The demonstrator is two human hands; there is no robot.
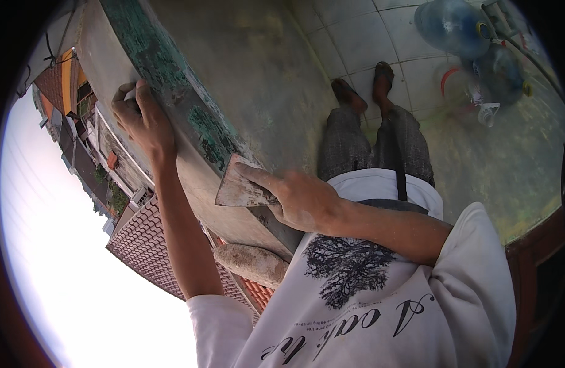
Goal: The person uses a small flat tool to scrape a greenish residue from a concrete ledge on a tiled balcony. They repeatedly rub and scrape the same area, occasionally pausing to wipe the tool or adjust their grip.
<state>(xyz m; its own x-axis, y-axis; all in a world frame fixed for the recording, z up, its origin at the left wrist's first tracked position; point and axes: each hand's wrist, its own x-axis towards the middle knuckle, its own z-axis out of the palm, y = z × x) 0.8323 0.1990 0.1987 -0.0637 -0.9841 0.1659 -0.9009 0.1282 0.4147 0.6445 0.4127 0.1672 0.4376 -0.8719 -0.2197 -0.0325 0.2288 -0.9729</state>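
Observation:
My right hand (310, 199) grips a scraper (242, 187) with a broad, flared blade smeared white and reddish. My index finger lies along its face. The blade rests flat against the top of a low wall, where peeling green paint (208, 132) meets bare grey cement (184, 113). Farther along, at the wall's outer side, my left hand (144, 119) rests against the pale surface with its fingers loosely bent and apart. I see nothing held in it. The scraper's handle is hidden inside my right hand.
Beyond the wall's outer side lie tiled roofs (150, 242) and houses below. A rough, rounded stone-like block (251, 264) sits near my waist. On the inner side, large blue water bottles (454, 27) stand on the white tiled floor (362, 40), beside my feet.

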